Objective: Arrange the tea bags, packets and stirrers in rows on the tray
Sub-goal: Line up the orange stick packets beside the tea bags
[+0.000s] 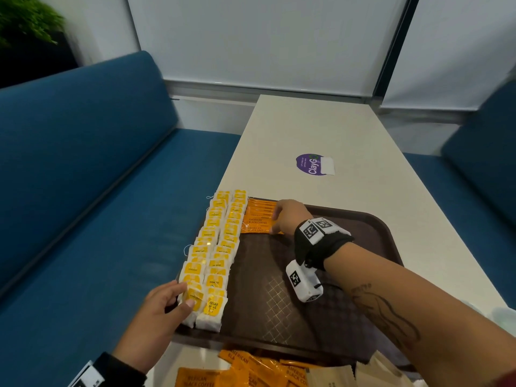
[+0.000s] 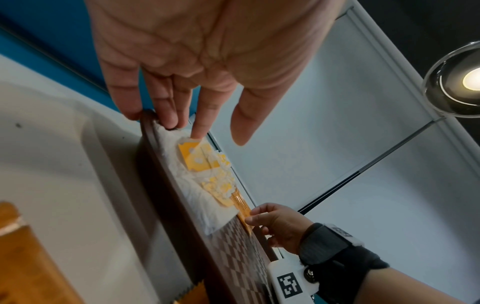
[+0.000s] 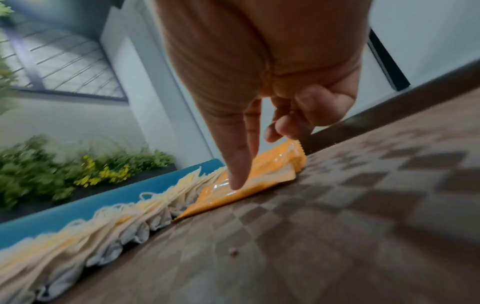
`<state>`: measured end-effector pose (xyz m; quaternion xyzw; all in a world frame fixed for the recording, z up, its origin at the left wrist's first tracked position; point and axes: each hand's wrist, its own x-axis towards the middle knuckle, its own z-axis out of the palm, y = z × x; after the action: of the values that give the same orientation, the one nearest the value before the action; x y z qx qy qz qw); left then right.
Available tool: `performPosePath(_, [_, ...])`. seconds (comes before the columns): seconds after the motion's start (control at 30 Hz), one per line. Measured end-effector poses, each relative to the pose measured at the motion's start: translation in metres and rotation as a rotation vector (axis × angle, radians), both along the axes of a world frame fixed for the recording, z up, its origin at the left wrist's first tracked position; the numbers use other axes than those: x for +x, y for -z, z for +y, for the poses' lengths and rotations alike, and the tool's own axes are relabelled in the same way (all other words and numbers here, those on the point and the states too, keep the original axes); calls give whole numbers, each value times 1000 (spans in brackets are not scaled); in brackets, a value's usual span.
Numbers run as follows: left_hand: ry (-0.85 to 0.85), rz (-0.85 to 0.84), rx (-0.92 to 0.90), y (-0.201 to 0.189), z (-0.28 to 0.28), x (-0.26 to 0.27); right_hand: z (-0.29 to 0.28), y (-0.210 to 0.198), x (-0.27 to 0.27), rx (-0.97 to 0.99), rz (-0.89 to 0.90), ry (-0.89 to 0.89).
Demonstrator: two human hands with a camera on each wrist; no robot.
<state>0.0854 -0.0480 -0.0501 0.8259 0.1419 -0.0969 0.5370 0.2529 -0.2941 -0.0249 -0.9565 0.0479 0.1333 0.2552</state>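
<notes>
From head height we look down and forward over the brown tray [image 1: 363,233], while our wrist cameras skim low along each palm, close in, both sharing the tea-bag rows [image 2: 207,164] with it.

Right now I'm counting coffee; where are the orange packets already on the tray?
In the head view, the orange packets lie at the tray's far left, beside the tea bags, under the right hand.

Café or office pantry booth: blue bench seats [image 1: 83,163], white table [image 1: 349,141], window blinds [image 1: 265,37].
</notes>
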Motion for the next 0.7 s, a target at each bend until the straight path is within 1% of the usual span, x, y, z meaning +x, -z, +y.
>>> performPosePath(0.1, [5,-2,8,0,0,0,8,-2,5,-134,28,-116])
performPosePath(0.2, [8,-13,16,-2,0,-1,15,2,12,-245,59,-158])
performPosePath(0.33, [13,-12,14,-1,1,-1,17,1,17,-261,76,-140])
performPosePath(0.7, [20,-11,10,1,2,0,15,3,18,-199,59,-124])
